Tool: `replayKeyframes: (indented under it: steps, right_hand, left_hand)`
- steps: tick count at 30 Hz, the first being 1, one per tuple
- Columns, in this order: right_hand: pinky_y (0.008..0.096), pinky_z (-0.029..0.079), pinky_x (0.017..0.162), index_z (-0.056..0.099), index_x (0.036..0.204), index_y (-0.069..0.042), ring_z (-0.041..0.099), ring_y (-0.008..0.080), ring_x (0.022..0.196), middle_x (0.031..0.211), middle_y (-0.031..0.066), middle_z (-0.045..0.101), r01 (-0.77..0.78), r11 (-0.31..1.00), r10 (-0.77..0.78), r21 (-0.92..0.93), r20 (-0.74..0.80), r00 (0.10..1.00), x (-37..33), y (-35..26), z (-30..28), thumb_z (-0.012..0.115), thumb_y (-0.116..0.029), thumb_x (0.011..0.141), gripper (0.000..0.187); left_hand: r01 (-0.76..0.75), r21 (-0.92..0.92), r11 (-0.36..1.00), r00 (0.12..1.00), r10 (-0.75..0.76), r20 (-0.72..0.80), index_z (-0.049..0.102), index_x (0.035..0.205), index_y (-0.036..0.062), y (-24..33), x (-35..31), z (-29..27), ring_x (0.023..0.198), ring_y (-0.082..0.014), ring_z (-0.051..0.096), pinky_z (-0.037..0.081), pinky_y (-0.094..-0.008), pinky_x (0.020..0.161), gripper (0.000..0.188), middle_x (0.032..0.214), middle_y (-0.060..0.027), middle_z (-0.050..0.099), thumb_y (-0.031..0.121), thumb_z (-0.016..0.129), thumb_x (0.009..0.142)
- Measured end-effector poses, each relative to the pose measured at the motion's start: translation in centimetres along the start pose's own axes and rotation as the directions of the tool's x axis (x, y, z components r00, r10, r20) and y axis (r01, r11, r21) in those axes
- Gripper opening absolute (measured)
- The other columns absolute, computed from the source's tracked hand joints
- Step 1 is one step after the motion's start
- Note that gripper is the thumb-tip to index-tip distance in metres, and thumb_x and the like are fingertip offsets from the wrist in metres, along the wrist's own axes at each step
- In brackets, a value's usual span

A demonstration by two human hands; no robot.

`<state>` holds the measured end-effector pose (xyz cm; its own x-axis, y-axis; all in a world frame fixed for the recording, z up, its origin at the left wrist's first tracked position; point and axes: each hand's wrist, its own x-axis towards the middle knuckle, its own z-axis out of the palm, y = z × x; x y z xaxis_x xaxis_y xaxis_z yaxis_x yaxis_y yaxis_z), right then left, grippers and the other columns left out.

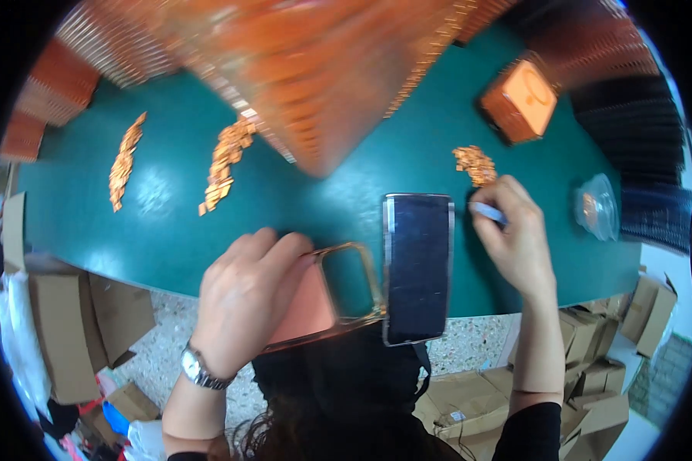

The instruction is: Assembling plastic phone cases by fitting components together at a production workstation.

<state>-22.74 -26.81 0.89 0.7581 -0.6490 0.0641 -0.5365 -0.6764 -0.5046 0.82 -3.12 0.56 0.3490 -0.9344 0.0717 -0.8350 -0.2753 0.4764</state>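
Observation:
My left hand (pixel 242 280) grips a pink phone case (pixel 307 307) with a gold rim and a large camera cut-out, tilted at the table's front edge. Right of the case is a dark-screened phone (pixel 417 269), its lower end reaching past the edge. My right hand (pixel 519 230) pinches a short whitish, pen-like tool (pixel 488 212). Its tip is close to a small pile of gold-coloured pieces (pixel 475 164); whether a piece is on the tip I cannot tell.
Two rows of gold pieces (pixel 227 163) lie left on the green table (pixel 169 246). A large blurred orange stack (pixel 307 69) rises at the back. An orange-topped block (pixel 527 96), clear tub (pixel 596 207) and dark stacks stand right. Cardboard boxes (pixel 61 334) flank me below.

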Motion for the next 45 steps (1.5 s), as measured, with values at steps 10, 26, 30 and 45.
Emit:
replayKeyframes:
  steps: [10,26,30,45]
  right_hand:
    - [0.0334,0.056,0.059,0.061,0.087,-0.006,0.063,0.0203,0.075,0.088,0.0058,0.053,0.716,0.698,-0.714,-0.013,0.053,0.698,2.2,-9.9,6.0,0.07,-0.015,0.078,0.015]
    - [0.0368,0.056,0.059,0.059,0.09,-0.004,0.066,0.0234,0.075,0.084,0.0086,0.057,0.616,0.772,-0.597,-0.157,0.154,0.787,2.5,-11.1,6.7,0.073,-0.015,0.088,0.018]
    - [0.0443,0.058,0.068,0.06,0.094,-0.001,0.069,0.034,0.084,0.09,0.014,0.06,0.548,0.835,-0.544,0.044,0.211,0.812,3.2,-10.7,5.6,0.068,-0.002,0.088,0.011]
    - [0.0407,0.058,0.07,0.075,0.109,-0.003,0.065,0.0271,0.088,0.095,0.0079,0.063,0.519,0.842,-0.466,-0.145,0.287,0.837,2.6,-11.1,3.8,0.071,-0.021,0.098,0.021]
  left_hand:
    - [0.035,-0.136,0.99,0.993,-0.019,0.119,0.069,0.107,0.0088,-0.9,-0.3,-0.4,0.09,-0.0354,0.066,0.054,-0.0457,0.075,0.008,0.091,-0.0107,0.065,0.012,0.068,0.099]
    - [0.041,-0.185,0.982,0.988,-0.012,0.154,0.065,0.106,0.0083,-1.5,0.4,-0.9,0.085,-0.0366,0.066,0.052,-0.0466,0.071,0.008,0.088,-0.013,0.064,0.016,0.062,0.105]
    - [0.025,-0.326,0.945,0.966,0.061,0.251,0.065,0.105,0.0057,-2.7,1.7,-1.4,0.08,-0.0391,0.065,0.05,-0.0449,0.07,0.01,0.085,-0.0171,0.065,0.015,0.06,0.105]
    - [0.069,-0.355,0.932,0.953,0.043,0.3,0.066,0.105,0.0034,-2.8,2.2,-1.9,0.079,-0.0426,0.062,0.051,-0.044,0.07,0.013,0.086,-0.0209,0.066,0.015,0.061,0.105]
